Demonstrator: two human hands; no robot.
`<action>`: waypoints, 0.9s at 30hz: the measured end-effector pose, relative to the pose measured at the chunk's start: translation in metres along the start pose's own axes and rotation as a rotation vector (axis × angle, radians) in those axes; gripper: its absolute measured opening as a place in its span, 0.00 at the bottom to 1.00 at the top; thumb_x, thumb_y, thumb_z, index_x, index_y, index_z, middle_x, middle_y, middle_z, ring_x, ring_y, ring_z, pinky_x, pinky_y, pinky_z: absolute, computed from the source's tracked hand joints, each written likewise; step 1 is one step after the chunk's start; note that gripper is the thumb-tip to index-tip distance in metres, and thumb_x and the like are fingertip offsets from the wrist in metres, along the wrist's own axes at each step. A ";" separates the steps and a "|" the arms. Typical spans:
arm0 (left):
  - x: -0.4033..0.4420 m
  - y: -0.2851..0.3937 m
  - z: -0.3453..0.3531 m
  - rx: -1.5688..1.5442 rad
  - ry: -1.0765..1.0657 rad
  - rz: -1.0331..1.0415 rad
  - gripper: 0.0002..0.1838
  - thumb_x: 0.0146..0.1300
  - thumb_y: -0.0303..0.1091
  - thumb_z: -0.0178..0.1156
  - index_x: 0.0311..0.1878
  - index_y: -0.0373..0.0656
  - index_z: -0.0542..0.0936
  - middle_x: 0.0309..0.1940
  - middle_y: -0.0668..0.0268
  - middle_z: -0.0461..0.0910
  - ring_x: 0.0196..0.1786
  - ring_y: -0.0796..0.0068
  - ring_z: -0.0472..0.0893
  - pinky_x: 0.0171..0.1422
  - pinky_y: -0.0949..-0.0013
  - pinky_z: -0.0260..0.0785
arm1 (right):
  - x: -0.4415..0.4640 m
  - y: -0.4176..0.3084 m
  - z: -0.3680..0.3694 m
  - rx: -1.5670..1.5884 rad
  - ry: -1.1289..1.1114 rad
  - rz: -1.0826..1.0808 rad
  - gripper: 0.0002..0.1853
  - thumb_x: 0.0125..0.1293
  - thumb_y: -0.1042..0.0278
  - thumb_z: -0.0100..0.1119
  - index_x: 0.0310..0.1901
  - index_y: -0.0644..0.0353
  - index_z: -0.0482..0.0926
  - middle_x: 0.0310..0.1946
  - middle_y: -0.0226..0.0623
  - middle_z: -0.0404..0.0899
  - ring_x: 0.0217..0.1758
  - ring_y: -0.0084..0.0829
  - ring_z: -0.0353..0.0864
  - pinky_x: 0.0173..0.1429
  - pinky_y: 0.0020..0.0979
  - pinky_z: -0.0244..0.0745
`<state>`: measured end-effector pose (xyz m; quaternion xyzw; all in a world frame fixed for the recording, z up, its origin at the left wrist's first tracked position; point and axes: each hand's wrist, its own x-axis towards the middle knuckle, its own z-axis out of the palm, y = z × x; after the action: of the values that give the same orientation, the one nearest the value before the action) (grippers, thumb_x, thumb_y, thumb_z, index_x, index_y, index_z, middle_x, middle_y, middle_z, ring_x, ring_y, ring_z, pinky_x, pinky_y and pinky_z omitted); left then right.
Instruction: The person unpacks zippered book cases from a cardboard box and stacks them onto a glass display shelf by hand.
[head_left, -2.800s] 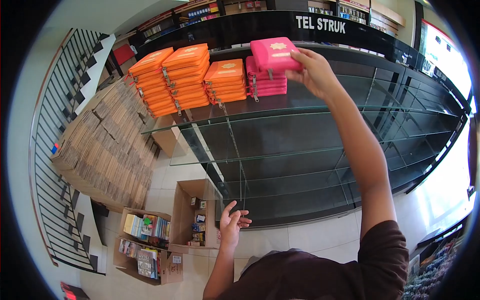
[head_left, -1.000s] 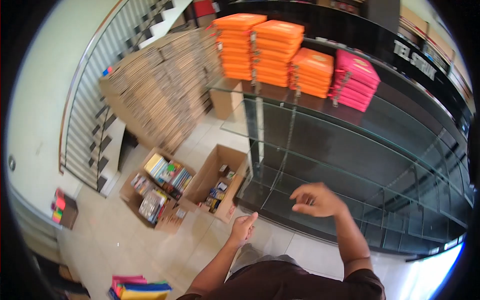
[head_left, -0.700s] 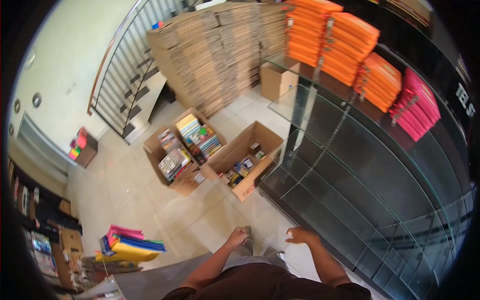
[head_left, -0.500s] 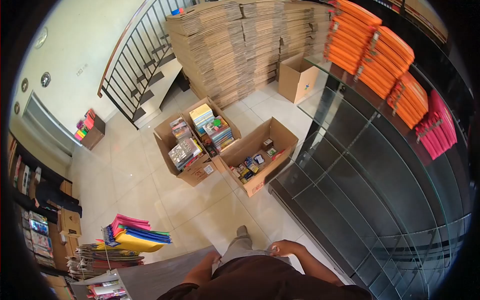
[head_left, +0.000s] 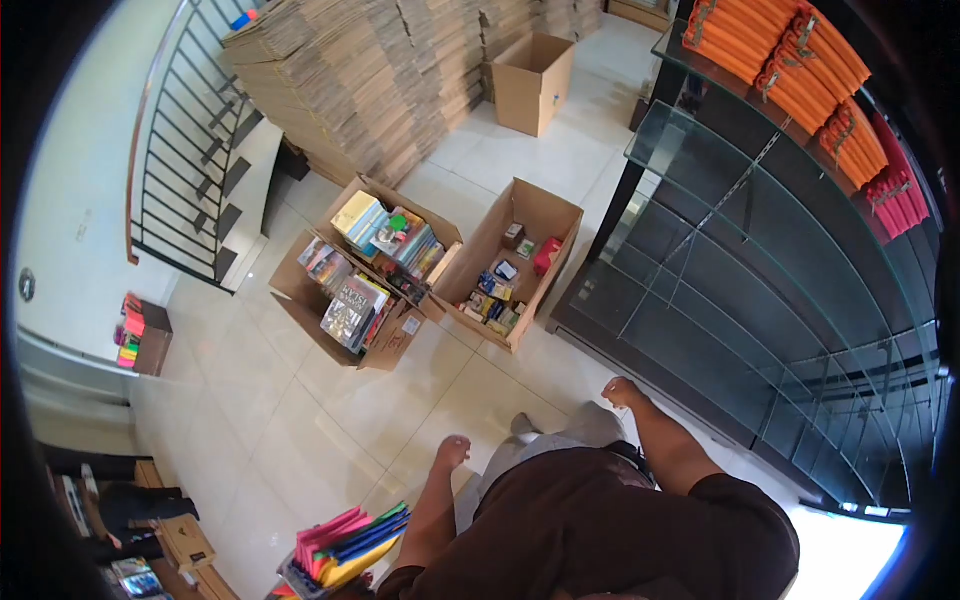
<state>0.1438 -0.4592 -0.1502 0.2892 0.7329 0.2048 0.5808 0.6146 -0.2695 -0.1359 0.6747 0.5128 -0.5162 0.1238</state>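
Far off to the left of the left hand's fingers stands a black stair railing point(head_left: 185, 150), with pale tiled floor point(head_left: 270, 400) running from its foot to near both hands. Coloured folders point(head_left: 350, 540) sit just below and left of the left fingers, beside the forearm. Beyond those fingers, up and left, are two book cartons point(head_left: 387, 350), with stacked flat cardboard point(head_left: 350, 90) farther back. The carton of small packs point(head_left: 548, 207) lies ahead, between the two hands' directions; its near edge faces them across a stretch of tile. Right of the right fingers, the dark base edge of the glass shelving point(head_left: 720, 290) slants away, bearing orange cases point(head_left: 740, 35) and pink cases point(head_left: 895, 205) on top, well apart from them. The left hand point(head_left: 454, 453) is loosely bent, short of a fist, with nothing visible in its grasp; the right hand point(head_left: 620, 392) is likewise slack and visibly unladen, near the base.
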 end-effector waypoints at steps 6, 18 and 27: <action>0.042 0.070 -0.032 0.180 -0.033 -0.030 0.13 0.62 0.37 0.58 0.43 0.38 0.82 0.36 0.55 0.84 0.34 0.66 0.85 0.42 0.64 0.78 | -0.009 0.006 -0.002 0.332 -0.094 0.009 0.17 0.62 0.54 0.66 0.47 0.55 0.81 0.35 0.38 0.85 0.32 0.32 0.85 0.36 0.35 0.82; 0.120 0.111 -0.064 0.414 0.073 -0.022 0.14 0.59 0.39 0.59 0.42 0.41 0.85 0.40 0.52 0.85 0.47 0.52 0.84 0.53 0.59 0.76 | 0.159 -0.172 -0.017 0.211 -0.236 -0.098 0.14 0.62 0.56 0.66 0.44 0.54 0.83 0.38 0.40 0.84 0.33 0.32 0.85 0.37 0.36 0.81; 0.224 0.169 -0.034 0.332 -0.197 0.051 0.16 0.62 0.45 0.61 0.43 0.42 0.82 0.41 0.53 0.85 0.46 0.53 0.84 0.52 0.57 0.76 | 0.331 -0.300 -0.055 0.030 -0.017 -0.338 0.14 0.57 0.59 0.65 0.42 0.57 0.83 0.35 0.43 0.84 0.43 0.40 0.84 0.49 0.40 0.77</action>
<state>0.1070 -0.1834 -0.1987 0.4180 0.6886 0.0662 0.5888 0.3806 0.0888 -0.2755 0.5762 0.6102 -0.5430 0.0296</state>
